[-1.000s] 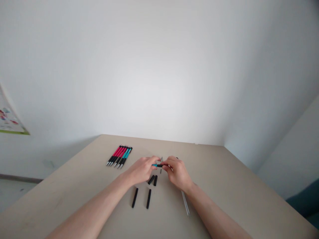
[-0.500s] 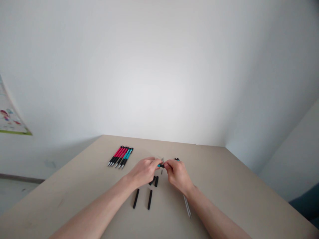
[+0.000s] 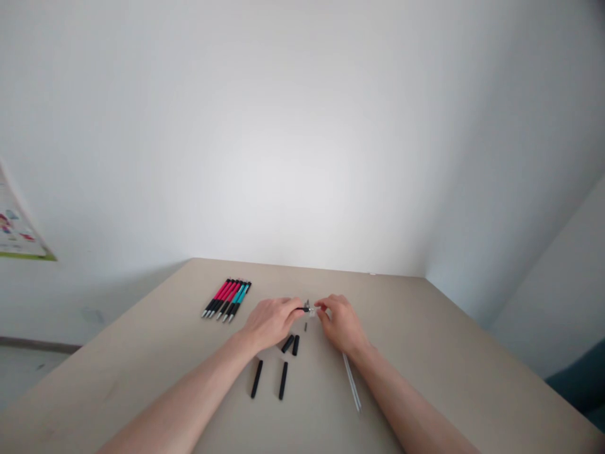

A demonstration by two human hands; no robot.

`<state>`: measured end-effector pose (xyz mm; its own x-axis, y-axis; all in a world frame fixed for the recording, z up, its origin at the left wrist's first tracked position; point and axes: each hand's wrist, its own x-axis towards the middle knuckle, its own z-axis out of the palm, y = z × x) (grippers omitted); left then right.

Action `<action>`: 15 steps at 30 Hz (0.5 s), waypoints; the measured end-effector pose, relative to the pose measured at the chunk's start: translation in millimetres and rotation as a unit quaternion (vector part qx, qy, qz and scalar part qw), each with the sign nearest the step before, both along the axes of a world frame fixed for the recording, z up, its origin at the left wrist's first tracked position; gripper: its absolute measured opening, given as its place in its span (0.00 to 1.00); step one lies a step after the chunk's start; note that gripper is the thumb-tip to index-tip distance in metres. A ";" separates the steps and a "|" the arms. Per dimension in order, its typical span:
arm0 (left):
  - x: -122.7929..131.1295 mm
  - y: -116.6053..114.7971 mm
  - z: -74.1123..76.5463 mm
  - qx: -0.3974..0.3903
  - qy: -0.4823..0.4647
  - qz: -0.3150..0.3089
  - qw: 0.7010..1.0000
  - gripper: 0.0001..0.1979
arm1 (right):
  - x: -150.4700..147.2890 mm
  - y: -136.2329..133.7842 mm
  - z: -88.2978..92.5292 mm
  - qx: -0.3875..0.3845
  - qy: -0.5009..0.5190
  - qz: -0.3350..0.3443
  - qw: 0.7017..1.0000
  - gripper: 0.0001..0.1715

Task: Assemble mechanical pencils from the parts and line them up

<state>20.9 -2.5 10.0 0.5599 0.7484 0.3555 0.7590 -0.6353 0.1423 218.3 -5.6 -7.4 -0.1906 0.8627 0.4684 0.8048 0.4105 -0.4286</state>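
Note:
My left hand (image 3: 274, 320) is closed round a pen body, whose black end (image 3: 305, 309) sticks out past the fingertips; the rest of it is hidden in the hand. Just to its right, my right hand (image 3: 341, 323) is curved over the table with thumb and forefinger slightly apart. Small silvery or clear pieces (image 3: 312, 312) lie close to those fingertips, too small to make out well. Nearer to me are two short black tubes (image 3: 292, 343) and a small grey piece (image 3: 305, 326).
A row of pink and teal pens (image 3: 227, 300) lies at the left back. Two longer black tubes (image 3: 283, 381) rest in front. Thin white refills (image 3: 351, 383) lie partly beneath my right forearm. A pale wall (image 3: 302, 157) rises behind the table (image 3: 425, 366).
My right fingers have come off the black part of the pen and parted a little, shifting slightly right. My left hand still holds the pen body in nearly the same place.

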 end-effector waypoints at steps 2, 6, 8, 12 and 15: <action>-1.2 0.9 -0.6 -0.002 0.000 0.011 1.000 0.15 | -1.7 -0.8 -1.9 -0.020 -0.020 0.005 1.000 0.13; -2.7 3.3 -2.7 -0.007 0.000 0.035 0.999 0.17 | -2.9 -2.6 -0.9 -0.044 -0.044 0.005 0.998 0.14; -3.1 4.8 -4.3 -0.007 -0.002 0.045 0.999 0.17 | -2.6 -3.4 0.2 -0.048 -0.052 0.005 0.997 0.14; -3.4 7.3 -6.9 -0.008 0.001 0.057 0.998 0.17 | -3.5 -5.7 0.3 -0.037 -0.056 0.027 0.997 0.14; -3.7 7.5 -6.7 -0.006 0.000 0.058 0.998 0.17 | -6.1 -8.2 -0.8 -0.026 -0.060 0.052 0.997 0.13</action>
<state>17.2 4.9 3.3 0.4698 0.8120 0.3462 0.8272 -0.5419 0.1486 212.2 -13.8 -8.2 -0.3316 0.8581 0.3921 0.8062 0.4736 -0.3546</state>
